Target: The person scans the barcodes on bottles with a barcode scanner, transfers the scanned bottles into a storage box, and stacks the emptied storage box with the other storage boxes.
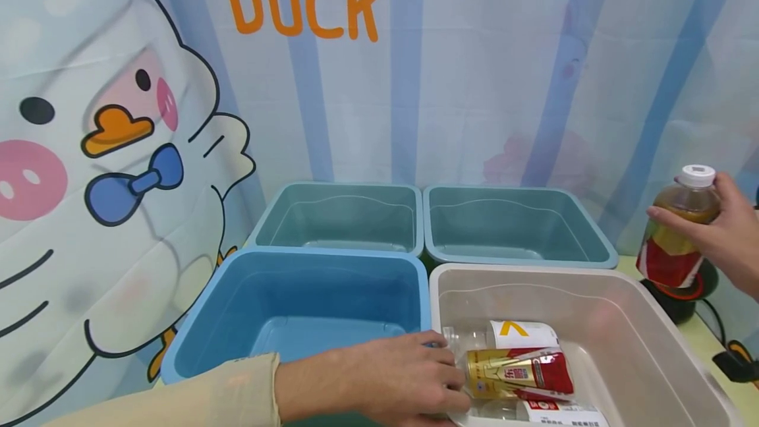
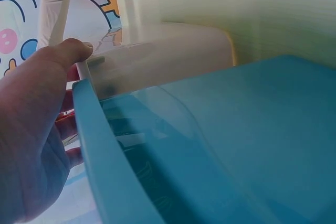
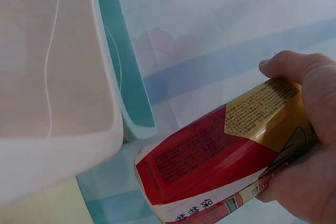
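Plastic, likely heavy, squeezable: grip bottle [image 1: 670, 261] below cap, as clasped by right hand [image 1: 728, 237]; can't tell grip of left hand [image 1: 409, 377].

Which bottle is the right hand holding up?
The red-and-gold bottle with the white cap, held outside the pale tub. The other bottles I see lie on their sides inside it.
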### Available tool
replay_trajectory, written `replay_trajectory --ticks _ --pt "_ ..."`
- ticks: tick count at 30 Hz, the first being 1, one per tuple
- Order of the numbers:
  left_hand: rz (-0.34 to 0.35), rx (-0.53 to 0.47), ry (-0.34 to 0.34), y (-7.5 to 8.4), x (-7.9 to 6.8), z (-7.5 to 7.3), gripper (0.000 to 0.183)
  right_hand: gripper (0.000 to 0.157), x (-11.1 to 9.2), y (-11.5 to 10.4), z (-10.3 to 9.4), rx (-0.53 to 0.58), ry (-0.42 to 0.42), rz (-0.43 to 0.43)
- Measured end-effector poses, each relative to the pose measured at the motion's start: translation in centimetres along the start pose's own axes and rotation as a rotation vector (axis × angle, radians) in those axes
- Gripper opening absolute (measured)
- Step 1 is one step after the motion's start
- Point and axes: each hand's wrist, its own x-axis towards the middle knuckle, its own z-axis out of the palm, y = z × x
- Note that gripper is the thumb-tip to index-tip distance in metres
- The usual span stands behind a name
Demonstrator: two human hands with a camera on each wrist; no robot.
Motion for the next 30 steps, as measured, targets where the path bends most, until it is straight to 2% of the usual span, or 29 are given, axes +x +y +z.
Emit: replay_trajectory --ticks 3,15,27,30 --pt "0.0 0.002 0.001 0.0 0.0 0.0 0.036 0.09 0.2 -1.0 0.3 -0.012 -0.007 -0.049" --pt "0.001 -0.002 -0.003 0.0 0.0 -0.1 0.035 0.085 0.6 -4.6 2.0 -0.174 -0.048 -0.279" --pt "0.0 -0.018 -0.013 -0.1 -0.1 -0.2 0.036 0.072 1.6 -7.1 4.7 -0.23 -0.095 -0.659" --pt "0.001 -0.024 -0.014 -0.1 -0.1 -0.1 0.036 0.071 1.6 -7.8 5.6 -0.225 -0.128 -0.713"
